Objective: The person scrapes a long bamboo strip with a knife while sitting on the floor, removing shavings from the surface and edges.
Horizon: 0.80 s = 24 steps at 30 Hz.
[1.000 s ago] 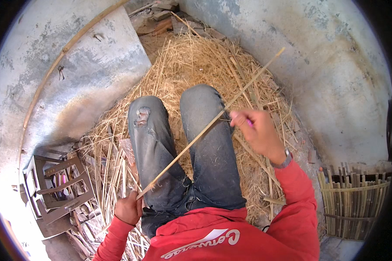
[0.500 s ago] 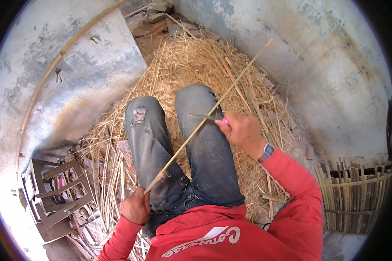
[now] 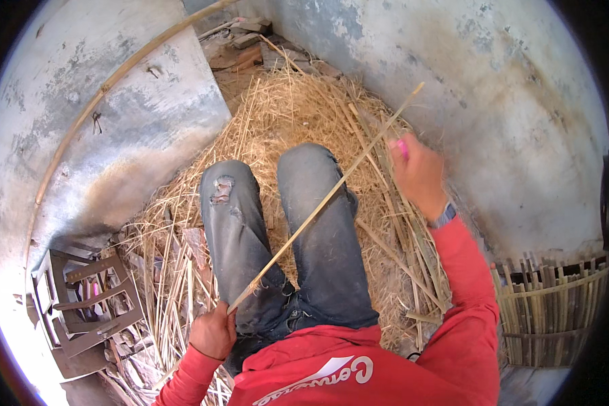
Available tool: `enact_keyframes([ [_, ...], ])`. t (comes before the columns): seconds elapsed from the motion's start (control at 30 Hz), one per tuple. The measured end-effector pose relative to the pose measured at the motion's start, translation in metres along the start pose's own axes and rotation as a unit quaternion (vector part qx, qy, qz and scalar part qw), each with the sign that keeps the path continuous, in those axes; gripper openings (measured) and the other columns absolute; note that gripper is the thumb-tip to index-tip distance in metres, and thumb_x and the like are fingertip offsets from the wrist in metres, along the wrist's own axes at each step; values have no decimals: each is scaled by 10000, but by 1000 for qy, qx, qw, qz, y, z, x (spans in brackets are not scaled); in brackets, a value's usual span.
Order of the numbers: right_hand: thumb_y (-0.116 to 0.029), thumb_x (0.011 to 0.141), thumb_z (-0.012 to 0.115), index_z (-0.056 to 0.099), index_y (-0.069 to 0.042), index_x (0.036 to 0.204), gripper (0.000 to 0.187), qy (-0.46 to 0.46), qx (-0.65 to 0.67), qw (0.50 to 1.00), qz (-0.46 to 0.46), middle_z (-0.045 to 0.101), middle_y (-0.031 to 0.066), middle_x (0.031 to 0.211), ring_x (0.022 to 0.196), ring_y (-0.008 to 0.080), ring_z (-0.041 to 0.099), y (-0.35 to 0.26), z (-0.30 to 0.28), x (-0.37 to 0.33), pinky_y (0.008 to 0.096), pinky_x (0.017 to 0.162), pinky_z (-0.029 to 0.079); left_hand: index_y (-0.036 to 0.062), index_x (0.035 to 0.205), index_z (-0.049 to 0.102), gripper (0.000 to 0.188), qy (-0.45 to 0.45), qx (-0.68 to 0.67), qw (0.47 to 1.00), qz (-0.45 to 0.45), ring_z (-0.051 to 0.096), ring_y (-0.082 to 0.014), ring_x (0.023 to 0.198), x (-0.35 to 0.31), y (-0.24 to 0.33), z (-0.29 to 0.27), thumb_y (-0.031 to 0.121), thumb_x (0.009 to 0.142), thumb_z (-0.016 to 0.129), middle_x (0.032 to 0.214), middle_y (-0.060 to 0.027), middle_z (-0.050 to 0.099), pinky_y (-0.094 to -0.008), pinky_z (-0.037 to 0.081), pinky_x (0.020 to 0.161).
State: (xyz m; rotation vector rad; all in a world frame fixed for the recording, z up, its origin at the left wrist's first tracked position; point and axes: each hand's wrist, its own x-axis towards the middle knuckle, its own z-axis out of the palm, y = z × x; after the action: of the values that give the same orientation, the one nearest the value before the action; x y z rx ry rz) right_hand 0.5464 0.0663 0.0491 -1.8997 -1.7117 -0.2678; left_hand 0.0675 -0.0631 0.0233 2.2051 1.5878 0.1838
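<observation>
A long, thin bamboo strip (image 3: 318,208) slants across my thighs, from near my left hip up to the far right. Its near end is gripped in my left hand (image 3: 213,331), whose fingers are closed round it beside my left thigh. Beyond my right knee, my right hand (image 3: 419,174) is closed on a knife with a pink handle (image 3: 403,149). That hand is just right of the strip's far part. The knife's blade is hard to make out now, and whether it touches the strip I cannot tell.
Pale shavings (image 3: 271,101) heap up around my legs. Loose split strips (image 3: 172,291) lie at left, near a dark slatted frame (image 3: 101,298). A bamboo basket (image 3: 555,311) stands at right. A long curved pole (image 3: 81,122) leans along the left wall; another wall (image 3: 507,135) rises at right.
My right hand with the knife has moved away from me and to the right, along the strip toward its far end. My left hand keeps its hold on the near end, nearly unmoved.
</observation>
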Motion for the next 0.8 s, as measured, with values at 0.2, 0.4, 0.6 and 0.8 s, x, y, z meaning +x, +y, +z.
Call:
enact_keyframes([
  [0.2, -405, 1039, 622, 594, -38, 916, 388, -224, 180, 956, -64, 618, 225, 648, 610, 452, 652, -71, 4, -64, 549, 563, 486, 45, 915, 569, 183, 6, -38, 999, 8, 635, -471, 601, -3, -1, 10, 173, 1023, 641, 645, -232, 610, -554, 479, 546],
  [0.4, -407, 1083, 543, 619, -20, 935, 422, -75, 77, 994, 9, 647, 239, 691, 638, 468, 653, 14, 42, -19, 555, 570, 492, 40, 891, 577, 189, 9, -57, 998, -12, 636, -481, 613, -13, -8, 11, 162, 1015, 650, 654, -247, 607, -556, 477, 550],
  [0.6, -456, 1086, 531, 659, -33, 889, 484, 44, -54, 995, 76, 673, 242, 739, 688, 492, 654, 119, 25, 44, 576, 607, 479, 27, 890, 583, 173, 17, -56, 998, -9, 626, -496, 622, -12, -11, 0, 134, 1014, 637, 661, -261, 602, -560, 459, 548],
  [0.8, -446, 1080, 542, 633, -63, 985, 405, -83, -13, 992, -92, 676, 193, 702, 625, 442, 661, 18, 36, 7, 535, 560, 509, 38, 903, 589, 180, 16, -45, 999, -11, 640, -488, 625, -11, -19, 8, 172, 1008, 646, 655, -248, 611, -566, 478, 553],
])
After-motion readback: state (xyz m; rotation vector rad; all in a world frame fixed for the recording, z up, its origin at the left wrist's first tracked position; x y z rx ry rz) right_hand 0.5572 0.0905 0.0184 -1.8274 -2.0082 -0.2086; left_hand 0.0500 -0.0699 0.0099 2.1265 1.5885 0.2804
